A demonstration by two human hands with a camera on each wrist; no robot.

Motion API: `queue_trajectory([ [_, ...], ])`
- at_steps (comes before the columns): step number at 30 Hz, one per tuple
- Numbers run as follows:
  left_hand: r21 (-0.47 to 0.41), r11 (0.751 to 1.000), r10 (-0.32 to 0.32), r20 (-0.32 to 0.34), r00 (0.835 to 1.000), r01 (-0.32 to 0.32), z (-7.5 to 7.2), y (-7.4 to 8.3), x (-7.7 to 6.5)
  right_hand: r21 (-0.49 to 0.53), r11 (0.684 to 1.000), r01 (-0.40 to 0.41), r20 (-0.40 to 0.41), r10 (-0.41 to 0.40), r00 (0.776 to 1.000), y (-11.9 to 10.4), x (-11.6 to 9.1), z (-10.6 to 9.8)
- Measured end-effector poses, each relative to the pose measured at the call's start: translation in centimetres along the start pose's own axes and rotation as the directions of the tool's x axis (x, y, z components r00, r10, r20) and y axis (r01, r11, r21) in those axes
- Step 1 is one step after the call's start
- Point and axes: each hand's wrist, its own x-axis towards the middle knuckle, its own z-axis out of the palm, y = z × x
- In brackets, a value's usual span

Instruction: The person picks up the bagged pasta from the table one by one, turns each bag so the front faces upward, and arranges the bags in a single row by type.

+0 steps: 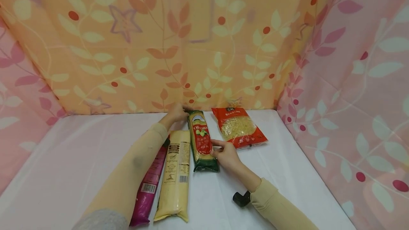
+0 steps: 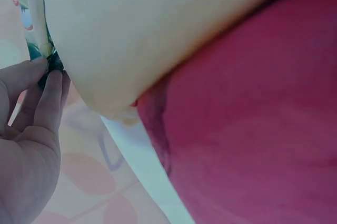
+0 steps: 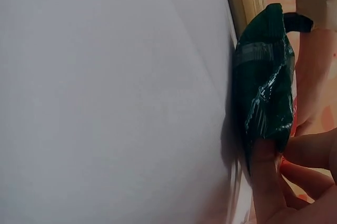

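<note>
A long green, gold and red pasta bag (image 1: 200, 134) lies in the middle of the white table. At its far end my left hand (image 1: 177, 113) pinches the dark green tip, with thumb and fingers meeting there in the left wrist view. My right hand (image 1: 227, 155) grips the bag's right edge near its lower half. In the right wrist view its fingers (image 3: 266, 174) are against the green end. Left of this bag lies a cream-coloured long bag (image 1: 174, 180), printed side up. A magenta long bag (image 1: 150, 187) is beside that, partly hidden under my left forearm.
A red bag with a clear window showing yellowish pasta (image 1: 239, 127) lies to the right, near the back. Patterned cloth walls (image 1: 198, 63) rise behind the table (image 1: 80, 144) and along both sides. A black object (image 1: 241, 199) is at my right wrist.
</note>
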Motion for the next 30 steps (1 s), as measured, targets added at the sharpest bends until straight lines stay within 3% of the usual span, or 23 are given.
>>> queue_trajectory([
  [8,0.044,0.999,-0.01,-0.008,1.0,0.01,-0.8,-0.3,-0.7,-0.061,0.998,-0.021,-0.049,0.018,0.999,-0.4,1.7,0.3],
  [19,0.077,0.995,-0.058,-0.017,0.998,0.059,-0.5,0.2,-1.9,-0.053,0.999,-0.011,-0.036,0.009,0.999,-0.3,1.0,0.4],
  [25,-0.004,0.999,-0.045,-0.001,0.999,0.045,-0.5,0.9,-3.2,-0.039,0.999,0.013,-0.037,-0.015,0.999,-0.3,-0.3,-0.2],
  [30,-0.074,0.997,-0.004,-0.04,0.999,0.001,-1.2,1.9,-4.5,-0.027,0.999,0.046,-0.074,-0.048,0.996,-0.7,-1.7,-1.2],
])
